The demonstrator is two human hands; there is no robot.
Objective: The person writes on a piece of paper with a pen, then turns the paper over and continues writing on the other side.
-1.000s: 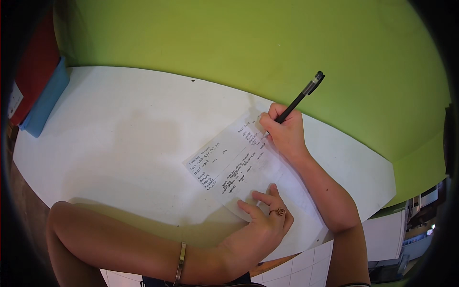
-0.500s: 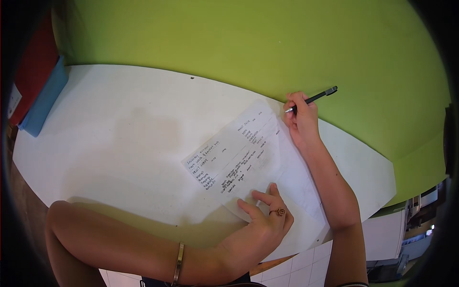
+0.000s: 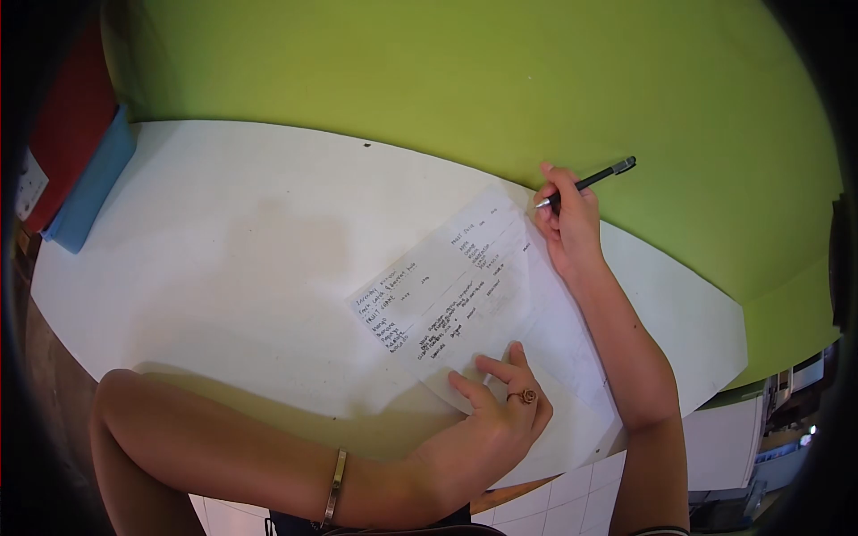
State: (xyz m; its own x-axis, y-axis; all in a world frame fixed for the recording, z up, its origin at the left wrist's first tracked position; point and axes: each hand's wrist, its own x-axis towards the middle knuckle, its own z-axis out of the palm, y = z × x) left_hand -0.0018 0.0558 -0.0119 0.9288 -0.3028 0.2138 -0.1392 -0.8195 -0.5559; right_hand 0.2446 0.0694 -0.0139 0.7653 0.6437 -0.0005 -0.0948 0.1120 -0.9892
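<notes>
Handwritten lists cover a sheet of paper [image 3: 474, 304] lying at a slant on the white table. Another sheet [image 3: 572, 357] lies beneath it and shows along the right side. My left hand [image 3: 496, 406], with a ring on one finger, rests on the lower part of the paper, its fingers spread. A black pen [image 3: 585, 181] is held in my right hand [image 3: 572, 223] near the paper's upper right corner. The pen's silver tip points left and appears raised off the page.
The white table [image 3: 214, 295] meets a green wall [image 3: 447, 71] along its far edge. At the far left a blue container [image 3: 94, 183] stands beside a red object [image 3: 71, 125]. White floor tiles [image 3: 554, 500] show below the near edge.
The whole view has shifted slightly, moving the table and paper a little right and down. My right hand keeps hold of the pen, and my left hand stays on the paper.
</notes>
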